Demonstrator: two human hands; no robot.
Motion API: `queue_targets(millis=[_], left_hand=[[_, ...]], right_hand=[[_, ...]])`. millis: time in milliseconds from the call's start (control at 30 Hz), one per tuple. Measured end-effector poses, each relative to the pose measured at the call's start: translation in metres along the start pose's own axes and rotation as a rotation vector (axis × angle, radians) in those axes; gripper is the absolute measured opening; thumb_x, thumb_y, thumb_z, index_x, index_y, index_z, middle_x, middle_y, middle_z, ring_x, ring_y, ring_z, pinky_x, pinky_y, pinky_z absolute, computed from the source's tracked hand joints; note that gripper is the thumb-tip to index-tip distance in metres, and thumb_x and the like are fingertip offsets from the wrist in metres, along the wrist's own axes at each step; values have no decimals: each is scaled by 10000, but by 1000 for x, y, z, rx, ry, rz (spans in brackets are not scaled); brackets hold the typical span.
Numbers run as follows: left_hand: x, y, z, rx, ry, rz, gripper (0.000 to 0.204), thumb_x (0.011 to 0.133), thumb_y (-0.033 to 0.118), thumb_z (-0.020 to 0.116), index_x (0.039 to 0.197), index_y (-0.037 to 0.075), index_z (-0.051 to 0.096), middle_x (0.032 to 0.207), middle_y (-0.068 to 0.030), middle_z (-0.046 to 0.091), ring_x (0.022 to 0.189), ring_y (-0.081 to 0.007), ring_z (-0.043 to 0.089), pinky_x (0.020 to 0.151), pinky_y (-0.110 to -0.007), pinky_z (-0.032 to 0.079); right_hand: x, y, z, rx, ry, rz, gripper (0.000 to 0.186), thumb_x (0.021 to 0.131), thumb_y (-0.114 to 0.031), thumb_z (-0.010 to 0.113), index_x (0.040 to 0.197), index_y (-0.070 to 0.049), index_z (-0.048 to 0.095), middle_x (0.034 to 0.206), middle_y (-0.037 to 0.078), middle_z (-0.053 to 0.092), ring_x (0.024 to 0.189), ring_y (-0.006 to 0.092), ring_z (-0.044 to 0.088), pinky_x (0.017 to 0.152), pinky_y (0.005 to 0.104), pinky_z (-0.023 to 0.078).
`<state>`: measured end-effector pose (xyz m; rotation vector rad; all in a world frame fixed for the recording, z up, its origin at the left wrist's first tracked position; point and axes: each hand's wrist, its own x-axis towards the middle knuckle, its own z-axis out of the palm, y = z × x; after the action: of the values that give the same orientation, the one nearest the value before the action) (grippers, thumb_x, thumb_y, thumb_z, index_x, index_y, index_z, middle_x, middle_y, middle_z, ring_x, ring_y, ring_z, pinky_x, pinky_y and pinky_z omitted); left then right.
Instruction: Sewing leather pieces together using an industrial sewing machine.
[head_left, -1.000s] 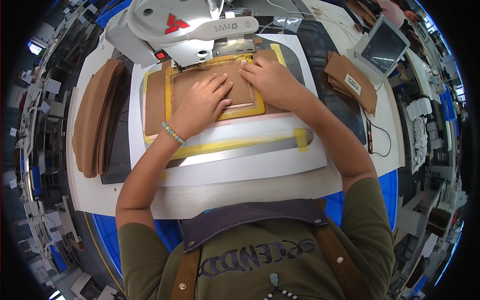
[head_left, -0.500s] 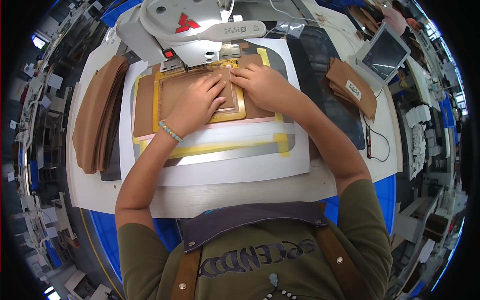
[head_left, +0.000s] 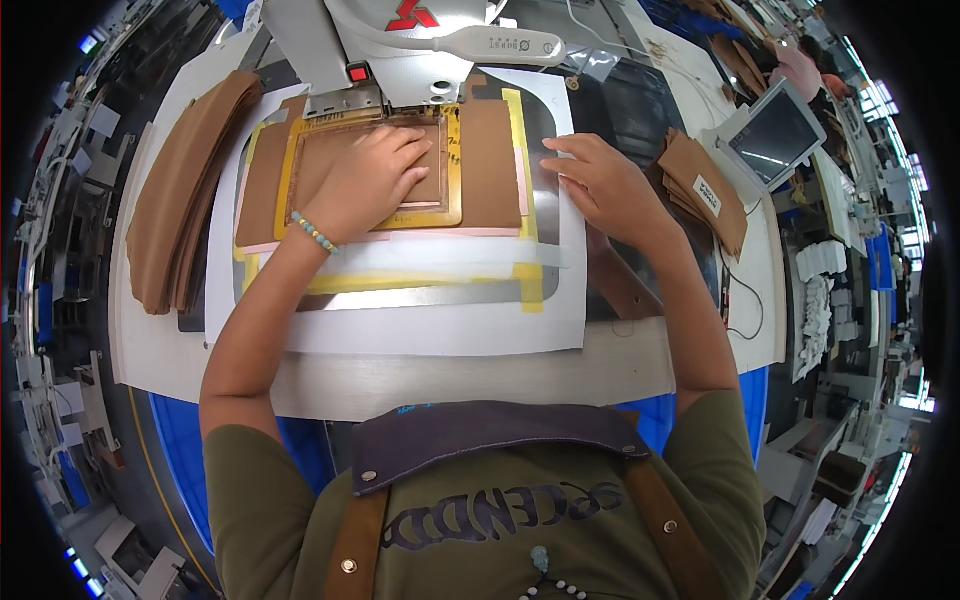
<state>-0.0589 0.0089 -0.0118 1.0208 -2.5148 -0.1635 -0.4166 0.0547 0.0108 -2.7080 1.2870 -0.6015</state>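
Note:
My left hand (head_left: 372, 178) lies with loosely bent fingers on a brown piece (head_left: 318, 172) inside a yellow rectangular frame (head_left: 452, 207), under the sewing machine's head (head_left: 410, 70). Around the frame are more brown pieces (head_left: 487, 175) with pink edging, on a taped plate (head_left: 398, 290) and white sheet (head_left: 420, 334). My right hand (head_left: 590, 177) is raised at the sheet's right edge, right of the pieces, fingers apart and holding nothing that I can see.
A stack of brown pieces (head_left: 180, 200) stands at the left of the table (head_left: 470, 373). At the right are a smaller pile (head_left: 705, 185), a screen (head_left: 770, 135) and a cable (head_left: 755, 310). Blue bins (head_left: 290, 465) sit below the front edge.
The frame and pieces have slid left under the machine, my left hand moving with them. My right hand has left the frame and moved right. The whole view has also shifted somewhat.

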Motion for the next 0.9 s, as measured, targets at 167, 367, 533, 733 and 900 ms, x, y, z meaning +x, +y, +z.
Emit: queue_targets(millis=[167, 367, 533, 733, 900], left_hand=[[-24, -11, -24, -30, -26, -46, 326, 1031, 138, 656, 1329, 15, 703, 1421, -127, 671, 1316, -331, 605, 1133, -428, 484], [-45, -18, -40, -177, -104, -50, 354, 1035, 105, 642, 1379, 42, 695, 1490, -108, 652, 1442, -323, 550, 1185, -432, 457], [-48, -15, -26, -186, -235, 73, 430, 1052, 207, 621, 1462, 87, 667, 1641, -92, 526, 1586, -345, 369, 1277, -506, 308], [-47, -16, -25, -187, -244, 120, 455, 1038, 303, 642, 1470, 164, 681, 1679, -54, 487, 1590, -368, 345, 1269, -539, 275], [-40, -23, -26, -221, -276, 135, 457, 1025, 364, 657, 1448, 199, 704, 1679, -47, 491, 1576, -372, 361, 1266, -539, 273]], right_hand=[[9, -8, 12, 47, -27, -64, 271, 952, -73, 645, 1198, -40, 754, 1373, 116, 698, 1292, 315, 617, 1038, 441, 530], [64, -50, 44, 110, 12, -263, 401, 910, -22, 656, 1304, -75, 709, 1396, 99, 693, 1252, 299, 640, 1023, 418, 529], [72, -64, 74, 2, 58, -331, 436, 913, -24, 661, 1347, -65, 679, 1332, 101, 712, 1226, 263, 657, 975, 381, 516], [55, -72, 68, 29, 75, -375, 443, 930, -39, 650, 1373, -44, 674, 1232, 97, 741, 1176, 240, 676, 957, 369, 502], [56, -79, 67, 3, 79, -403, 444, 928, -57, 649, 1369, -9, 673, 1202, 94, 747, 1143, 233, 690, 924, 361, 513]])
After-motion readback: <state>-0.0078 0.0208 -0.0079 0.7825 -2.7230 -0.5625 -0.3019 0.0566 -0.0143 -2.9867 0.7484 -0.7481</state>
